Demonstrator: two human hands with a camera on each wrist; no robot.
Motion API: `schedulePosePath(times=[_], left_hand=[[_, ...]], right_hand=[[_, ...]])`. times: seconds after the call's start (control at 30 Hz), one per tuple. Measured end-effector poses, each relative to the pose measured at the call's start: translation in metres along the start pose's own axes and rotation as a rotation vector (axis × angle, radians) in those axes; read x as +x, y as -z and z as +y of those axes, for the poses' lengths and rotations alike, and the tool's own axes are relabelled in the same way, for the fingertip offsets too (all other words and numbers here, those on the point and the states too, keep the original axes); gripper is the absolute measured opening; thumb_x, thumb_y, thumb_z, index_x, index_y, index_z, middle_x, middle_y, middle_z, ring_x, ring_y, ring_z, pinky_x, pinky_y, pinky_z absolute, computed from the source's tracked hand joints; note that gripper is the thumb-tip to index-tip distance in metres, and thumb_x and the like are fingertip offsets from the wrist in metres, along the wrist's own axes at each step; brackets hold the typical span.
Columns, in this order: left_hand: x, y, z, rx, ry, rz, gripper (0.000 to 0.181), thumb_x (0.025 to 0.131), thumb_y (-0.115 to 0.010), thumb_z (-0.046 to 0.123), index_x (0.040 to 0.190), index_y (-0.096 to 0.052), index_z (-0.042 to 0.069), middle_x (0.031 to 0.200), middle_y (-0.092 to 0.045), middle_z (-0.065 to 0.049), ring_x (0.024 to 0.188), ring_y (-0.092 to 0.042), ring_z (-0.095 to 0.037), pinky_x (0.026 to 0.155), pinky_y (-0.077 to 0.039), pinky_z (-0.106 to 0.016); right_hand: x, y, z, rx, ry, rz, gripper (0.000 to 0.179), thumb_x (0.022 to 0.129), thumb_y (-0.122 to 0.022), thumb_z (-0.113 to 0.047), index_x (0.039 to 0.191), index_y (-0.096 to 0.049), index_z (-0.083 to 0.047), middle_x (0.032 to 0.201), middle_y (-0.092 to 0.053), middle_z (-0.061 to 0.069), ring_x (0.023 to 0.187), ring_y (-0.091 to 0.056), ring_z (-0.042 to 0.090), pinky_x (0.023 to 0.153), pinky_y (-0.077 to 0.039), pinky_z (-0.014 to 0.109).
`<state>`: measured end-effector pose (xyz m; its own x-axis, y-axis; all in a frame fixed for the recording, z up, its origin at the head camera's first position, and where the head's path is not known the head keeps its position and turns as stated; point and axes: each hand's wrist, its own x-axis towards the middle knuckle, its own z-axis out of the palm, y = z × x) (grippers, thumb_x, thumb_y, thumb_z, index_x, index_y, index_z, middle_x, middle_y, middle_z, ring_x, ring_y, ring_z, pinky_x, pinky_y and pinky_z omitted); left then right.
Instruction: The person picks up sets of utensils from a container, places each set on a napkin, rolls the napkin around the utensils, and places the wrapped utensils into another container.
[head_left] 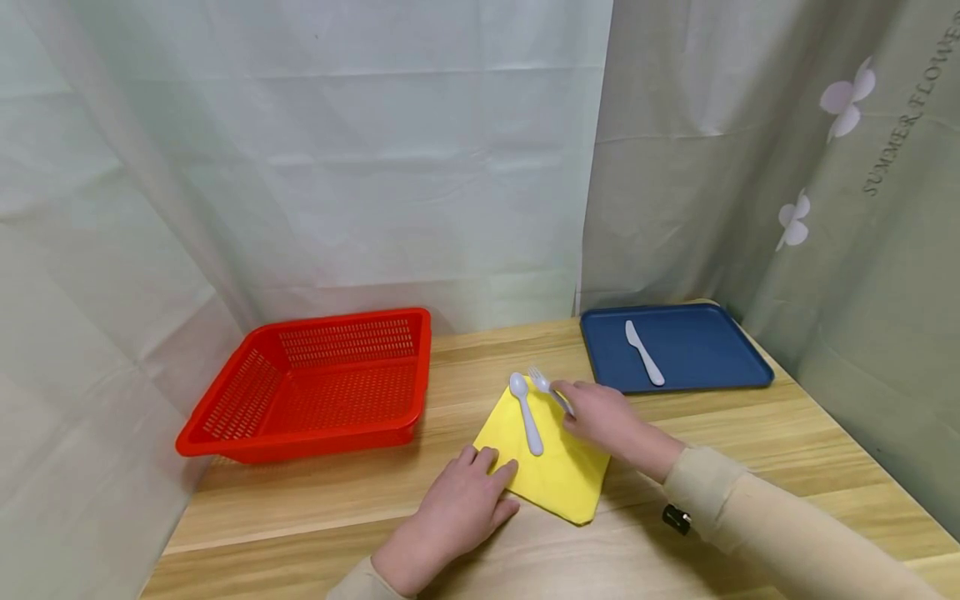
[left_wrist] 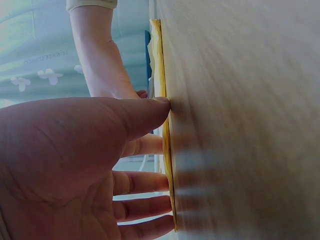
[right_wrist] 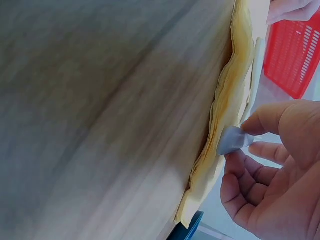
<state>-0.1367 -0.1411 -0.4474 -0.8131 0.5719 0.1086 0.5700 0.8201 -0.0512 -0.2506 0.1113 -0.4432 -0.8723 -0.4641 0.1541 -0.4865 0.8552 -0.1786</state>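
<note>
A folded yellow napkin lies on the table, its layered edge seen side-on in both wrist views. On it rests a pale grey spoon, bowl toward the far corner. Just right of the spoon, my right hand pinches a matching fork by its handle, tines pointing away. The handle's end shows between thumb and fingers in the right wrist view. My left hand rests at the napkin's near left edge, fingers extended over it; its thumb touches the edge.
A red plastic basket stands at the left of the table. At the back right lies a blue tray with a pale grey knife on it. Pale curtains hang behind and beside the wooden table. A small black object is by the right sleeve.
</note>
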Motion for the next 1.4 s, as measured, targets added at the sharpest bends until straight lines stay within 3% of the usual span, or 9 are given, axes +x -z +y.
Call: schedulePosePath(times=[0.7, 0.9, 1.17, 1.4], left_hand=[[0.000, 0.000, 0.000, -0.010, 0.002, -0.009, 0.048, 0.103, -0.077, 0.047, 0.141, -0.073, 0.018, 0.129, -0.067, -0.011, 0.110, -0.060, -0.030, 0.092, -0.057, -0.044], [0.000, 0.000, -0.001, -0.020, 0.006, -0.018, 0.048, 0.103, -0.077, 0.047, 0.142, -0.072, 0.018, 0.130, -0.067, -0.012, 0.110, -0.059, -0.030, 0.093, -0.057, -0.044], [0.001, 0.002, 0.000, -0.036, 0.021, -0.041, 0.050, 0.104, -0.077, 0.047, 0.144, -0.072, 0.018, 0.133, -0.066, -0.012, 0.113, -0.059, -0.031, 0.093, -0.058, -0.045], [0.001, 0.001, -0.001, -0.015, 0.011, -0.021, 0.049, 0.103, -0.078, 0.046, 0.142, -0.073, 0.017, 0.131, -0.066, -0.012, 0.111, -0.059, -0.031, 0.093, -0.057, -0.044]], right_hand=[[0.008, -0.005, -0.006, -0.030, -0.024, -0.038, 0.043, 0.096, -0.081, -0.011, 0.137, -0.071, -0.006, 0.098, -0.071, 0.012, 0.080, -0.066, 0.027, 0.072, -0.058, 0.046], [0.003, -0.003, -0.004, -0.028, -0.008, -0.019, 0.039, 0.098, -0.081, -0.013, 0.135, -0.072, -0.005, 0.095, -0.069, 0.011, 0.076, -0.063, 0.025, 0.068, -0.057, 0.043], [-0.010, 0.007, -0.001, -0.011, 0.045, 0.025, 0.019, 0.102, -0.078, -0.013, 0.120, -0.079, -0.006, 0.080, -0.061, 0.001, 0.069, -0.053, 0.016, 0.061, -0.050, 0.035], [-0.016, 0.011, 0.003, 0.024, 0.079, -0.029, 0.025, 0.100, -0.081, -0.012, 0.124, -0.079, -0.007, 0.086, -0.065, 0.000, 0.074, -0.057, 0.015, 0.067, -0.053, 0.033]])
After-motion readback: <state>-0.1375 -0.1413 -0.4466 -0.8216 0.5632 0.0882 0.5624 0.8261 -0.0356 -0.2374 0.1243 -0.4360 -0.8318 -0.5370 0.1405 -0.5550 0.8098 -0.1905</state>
